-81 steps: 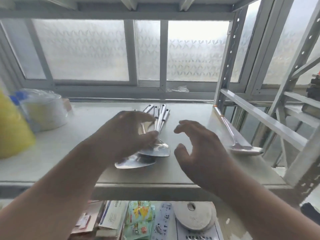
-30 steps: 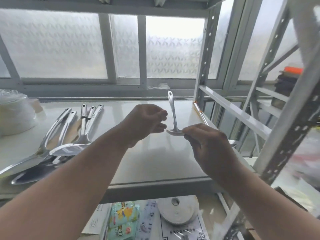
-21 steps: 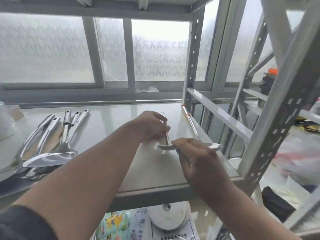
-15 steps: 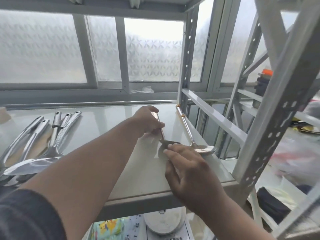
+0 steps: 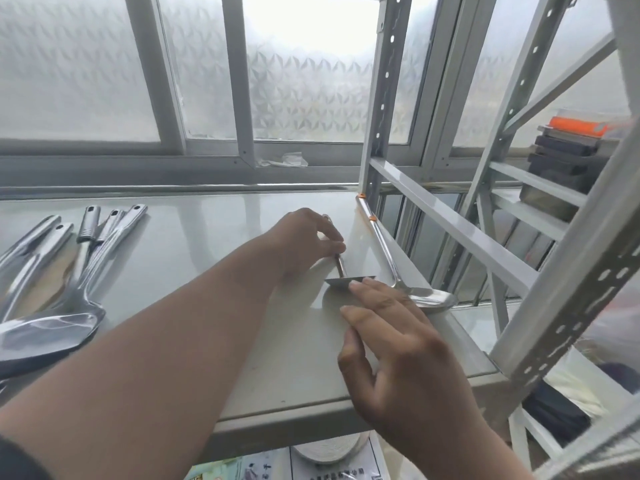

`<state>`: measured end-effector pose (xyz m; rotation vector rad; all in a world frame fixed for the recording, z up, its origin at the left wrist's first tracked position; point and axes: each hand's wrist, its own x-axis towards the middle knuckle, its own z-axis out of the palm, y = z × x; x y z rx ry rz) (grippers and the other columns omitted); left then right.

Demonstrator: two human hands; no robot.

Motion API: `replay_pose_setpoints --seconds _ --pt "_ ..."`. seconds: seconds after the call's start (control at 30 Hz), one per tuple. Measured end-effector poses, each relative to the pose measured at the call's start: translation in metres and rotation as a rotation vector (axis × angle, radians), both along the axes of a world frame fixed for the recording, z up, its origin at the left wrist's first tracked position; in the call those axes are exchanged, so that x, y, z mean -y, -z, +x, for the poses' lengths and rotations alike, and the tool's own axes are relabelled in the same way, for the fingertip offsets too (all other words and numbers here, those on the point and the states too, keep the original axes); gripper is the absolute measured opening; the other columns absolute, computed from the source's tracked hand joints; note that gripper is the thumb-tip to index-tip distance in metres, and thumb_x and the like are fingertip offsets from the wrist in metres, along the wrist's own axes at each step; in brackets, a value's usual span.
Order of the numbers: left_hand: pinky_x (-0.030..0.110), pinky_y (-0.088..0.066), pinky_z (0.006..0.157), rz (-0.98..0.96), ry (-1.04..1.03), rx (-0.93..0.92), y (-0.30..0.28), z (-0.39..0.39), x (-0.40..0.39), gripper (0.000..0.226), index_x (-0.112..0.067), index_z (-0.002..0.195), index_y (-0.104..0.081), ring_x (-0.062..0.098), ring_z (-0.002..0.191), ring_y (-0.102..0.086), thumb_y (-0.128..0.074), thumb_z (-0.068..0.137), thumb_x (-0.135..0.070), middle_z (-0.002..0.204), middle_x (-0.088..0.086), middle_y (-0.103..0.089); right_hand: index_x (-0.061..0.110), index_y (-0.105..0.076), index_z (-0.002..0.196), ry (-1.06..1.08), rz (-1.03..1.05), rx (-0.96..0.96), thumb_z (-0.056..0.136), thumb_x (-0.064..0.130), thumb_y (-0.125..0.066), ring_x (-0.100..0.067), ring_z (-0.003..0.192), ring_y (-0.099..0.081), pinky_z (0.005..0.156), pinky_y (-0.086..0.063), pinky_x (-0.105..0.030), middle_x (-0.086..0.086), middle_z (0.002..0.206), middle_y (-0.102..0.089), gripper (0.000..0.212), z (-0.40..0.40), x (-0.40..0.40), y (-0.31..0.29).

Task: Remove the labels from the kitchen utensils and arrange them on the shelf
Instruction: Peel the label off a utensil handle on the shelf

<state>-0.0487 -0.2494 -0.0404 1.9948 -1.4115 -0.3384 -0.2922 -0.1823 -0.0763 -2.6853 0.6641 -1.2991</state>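
Your left hand [image 5: 304, 244] pinches the handle of the flat steel spatula [image 5: 346, 277] lying on the glossy grey shelf [image 5: 207, 271]; your right hand [image 5: 391, 337], fingers straight, touches its blade, gripping nothing.

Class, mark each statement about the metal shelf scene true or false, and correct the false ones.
1. The left hand grips the handle of the flat steel spatula. True.
2. The right hand is curled into a fist. False: its straight fingers touch the spatula's blade.
3. The long-handled steel ladle lies left of the spatula. False: it lies right, by the shelf edge.
4. A group of steel utensils lies at the pale shelf's left. True.
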Motion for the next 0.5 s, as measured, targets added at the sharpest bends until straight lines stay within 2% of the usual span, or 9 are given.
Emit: replay_pose_setpoints --seconds 0.1,0.3,0.4,0.5 --pt "0.022 -0.041 0.092 -0.01 0.01 0.012 0.002 0.003 0.0 0.023 -0.032 0.108 -0.085 0.01 0.104 -0.061 -0.085 0.088 -0.043 0.109 -0.015 -0.069 0.008 -0.078 0.105 0.016 -0.009 0.018 0.089 0.017 -0.061 -0.023 0.125 -0.063 0.108 -0.047 -0.033 -0.008 0.125 -0.071 0.026 0.0 0.0 0.001" --pt "0.034 -0.049 0.109 -0.011 -0.002 0.02 0.003 0.0 -0.002 0.028 -0.038 0.113 -0.082 0.017 0.119 -0.064 -0.084 0.087 -0.048 0.113 -0.009 -0.065 0.006 -0.078 0.096 0.01 -0.027 0.023 0.083 0.011 -0.065 -0.023 0.115 -0.066 0.106 -0.047 -0.029 -0.008 0.113 -0.074 0.019 0.0 0.0 -0.001" --pt "0.025 -0.043 0.104 -0.024 0.003 0.015 -0.001 -0.002 -0.014 0.036 -0.034 0.124 -0.079 0.016 0.121 -0.063 -0.083 0.09 -0.044 0.131 -0.003 -0.068 0.006 -0.078 0.095 -0.012 -0.024 0.024 0.082 0.011 -0.065 -0.022 0.114 -0.067 0.107 -0.047 -0.028 -0.006 0.113 -0.074 0.019 -0.001 -0.002 -0.004" --pt "0.022 -0.044 0.096 -0.046 0.005 0.051 -0.009 -0.003 -0.026 0.038 -0.034 0.126 -0.077 0.013 0.115 -0.066 -0.083 0.09 -0.043 0.131 -0.008 -0.071 0.006 -0.079 0.1 -0.042 -0.021 0.01 0.085 0.013 -0.063 -0.022 0.115 -0.066 0.107 -0.047 -0.03 -0.006 0.115 -0.075 0.023 -0.004 -0.002 -0.004"
